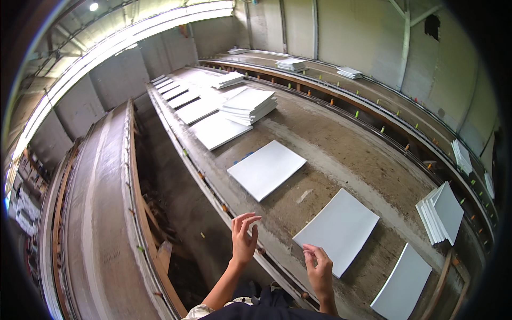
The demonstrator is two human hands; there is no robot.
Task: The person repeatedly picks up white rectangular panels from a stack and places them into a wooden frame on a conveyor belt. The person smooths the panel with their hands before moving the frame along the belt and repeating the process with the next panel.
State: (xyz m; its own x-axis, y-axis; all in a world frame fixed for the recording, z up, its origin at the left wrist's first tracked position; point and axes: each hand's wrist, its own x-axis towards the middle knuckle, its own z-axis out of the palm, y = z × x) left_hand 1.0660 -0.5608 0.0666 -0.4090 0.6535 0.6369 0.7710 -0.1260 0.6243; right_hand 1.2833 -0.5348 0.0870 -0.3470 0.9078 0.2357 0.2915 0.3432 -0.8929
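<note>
My left hand (245, 238) is raised over the near edge of the long table, fingers loosely curled and apart, holding nothing. My right hand (320, 269) is at the near edge of a flat white rectangular sheet (341, 226). Its fingers are bent, with a gap by the thumb, and their tips overlap the sheet's edge; whether they touch it I cannot tell. To the left lies another white sheet (266, 168), flat on the table. A third single sheet (402, 282) is to the right of my right hand.
The long brown table (330, 144) bears a stack of white sheets (249, 105) farther off and a leaning, fanned stack (441, 213) at right. Orange and green pegs (357, 114) line its edges. A dark aisle (178, 181) separates it from another long table (98, 213) at left.
</note>
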